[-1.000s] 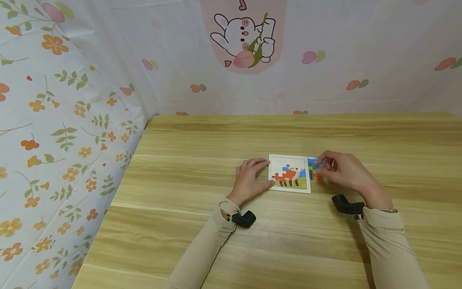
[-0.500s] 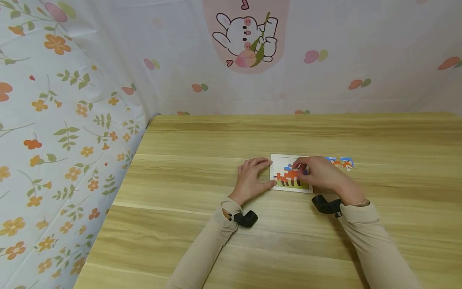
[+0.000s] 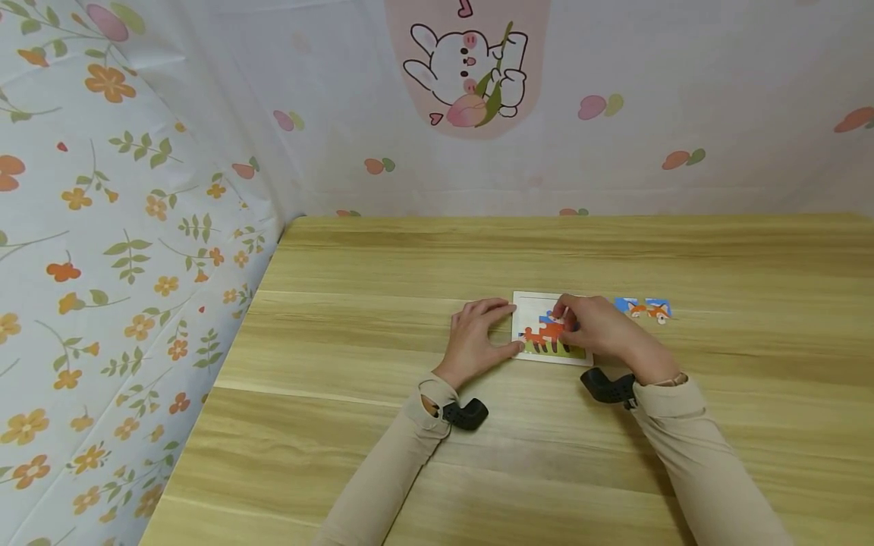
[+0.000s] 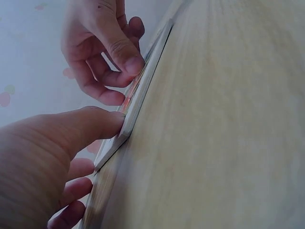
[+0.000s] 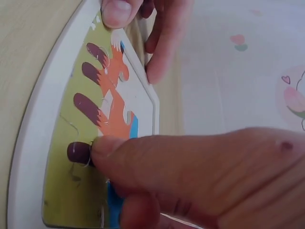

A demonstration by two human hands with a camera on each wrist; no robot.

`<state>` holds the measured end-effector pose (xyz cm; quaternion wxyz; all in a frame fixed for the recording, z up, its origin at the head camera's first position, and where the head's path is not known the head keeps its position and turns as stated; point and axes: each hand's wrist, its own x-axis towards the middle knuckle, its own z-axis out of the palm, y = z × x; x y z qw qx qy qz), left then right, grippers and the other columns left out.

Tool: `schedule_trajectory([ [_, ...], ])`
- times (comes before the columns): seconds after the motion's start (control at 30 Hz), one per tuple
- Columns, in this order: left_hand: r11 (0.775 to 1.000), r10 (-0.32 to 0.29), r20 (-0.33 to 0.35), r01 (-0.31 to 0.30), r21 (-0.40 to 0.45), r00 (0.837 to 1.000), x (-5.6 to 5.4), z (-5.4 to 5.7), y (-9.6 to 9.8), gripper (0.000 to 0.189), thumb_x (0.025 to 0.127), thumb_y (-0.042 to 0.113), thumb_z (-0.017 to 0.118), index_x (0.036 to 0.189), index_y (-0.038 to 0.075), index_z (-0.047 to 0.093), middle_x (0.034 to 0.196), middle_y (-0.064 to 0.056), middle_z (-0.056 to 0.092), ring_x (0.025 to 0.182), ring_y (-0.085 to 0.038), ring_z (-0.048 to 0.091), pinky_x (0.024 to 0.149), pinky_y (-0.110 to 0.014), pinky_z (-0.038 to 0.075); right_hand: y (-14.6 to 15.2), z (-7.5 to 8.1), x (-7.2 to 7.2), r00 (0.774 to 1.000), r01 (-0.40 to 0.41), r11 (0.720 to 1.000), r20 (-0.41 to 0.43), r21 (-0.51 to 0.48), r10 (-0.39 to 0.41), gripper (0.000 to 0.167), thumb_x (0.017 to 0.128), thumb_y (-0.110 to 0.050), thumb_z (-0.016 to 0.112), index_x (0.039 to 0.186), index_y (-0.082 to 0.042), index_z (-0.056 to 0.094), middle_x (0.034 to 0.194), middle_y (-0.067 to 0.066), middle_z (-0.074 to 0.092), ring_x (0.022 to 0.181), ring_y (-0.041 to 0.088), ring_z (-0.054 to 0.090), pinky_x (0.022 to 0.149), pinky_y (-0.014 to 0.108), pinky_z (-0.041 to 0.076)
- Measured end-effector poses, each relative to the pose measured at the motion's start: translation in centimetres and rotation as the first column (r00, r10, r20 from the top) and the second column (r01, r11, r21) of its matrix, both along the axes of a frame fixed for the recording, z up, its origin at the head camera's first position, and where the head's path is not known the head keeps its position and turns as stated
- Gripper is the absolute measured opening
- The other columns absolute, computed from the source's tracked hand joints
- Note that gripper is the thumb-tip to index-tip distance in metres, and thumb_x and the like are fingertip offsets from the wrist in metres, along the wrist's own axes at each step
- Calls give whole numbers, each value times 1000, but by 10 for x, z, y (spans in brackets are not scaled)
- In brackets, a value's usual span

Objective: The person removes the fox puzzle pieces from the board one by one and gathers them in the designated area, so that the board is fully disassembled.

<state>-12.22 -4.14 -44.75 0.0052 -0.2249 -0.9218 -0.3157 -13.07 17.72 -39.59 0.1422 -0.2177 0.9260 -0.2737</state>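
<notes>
A white-framed jigsaw puzzle board (image 3: 531,305) lies flat on the table, partly filled with an orange fox body, dark legs and green grass. My left hand (image 3: 471,337) holds its left side, the thumb (image 4: 97,125) on the near corner and the fingers along the edge. Over the board's right part, my right hand (image 3: 604,326) has thumb and forefinger curled down at a puzzle piece, mostly hidden under them. In the right wrist view the right thumb (image 5: 143,157) touches the picture by a dark leg. The board's upper left part shows bare white.
Two loose puzzle pieces with fox ears and blue sky, a left one (image 3: 630,306) and a right one (image 3: 659,310), lie right of the board. The wooden table (image 3: 382,296) ends at a patterned curtain (image 3: 328,136) behind and to the left.
My right hand has moved left from the loose pieces onto the board, uncovering two pieces on the table. In the last half second it barely moves. My left hand stays at the board's edge.
</notes>
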Motion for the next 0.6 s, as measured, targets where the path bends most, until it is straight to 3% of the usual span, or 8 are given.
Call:
schedule_trajectory([
  [0.2,1000,8,-6,-8,8,1000,0,0,0,56,77,36,74,126,15,60,132,1,51,118,-18,41,90,-37,29,2,-3,-3,1000,2,999,31,-45,0,21,79,-1,69,93,1,54,70,1,50,61,14,45,58,31,39],
  [0.43,999,24,-10,-23,32,1000,0,-1,1,44,83,32,68,124,16,61,130,2,52,117,-18,42,91,-37,28,4,-4,-5,998,-19,997,58,-77,23,22,79,-1,68,94,1,53,70,1,49,59,14,44,56,30,38],
  [0.6,999,21,1,-21,25,1000,0,-1,1,47,81,31,70,125,16,61,131,2,52,119,-18,41,92,-37,28,4,-3,-5,996,-15,997,84,-80,22,23,79,-1,68,95,2,52,71,2,49,59,14,45,56,30,38],
])
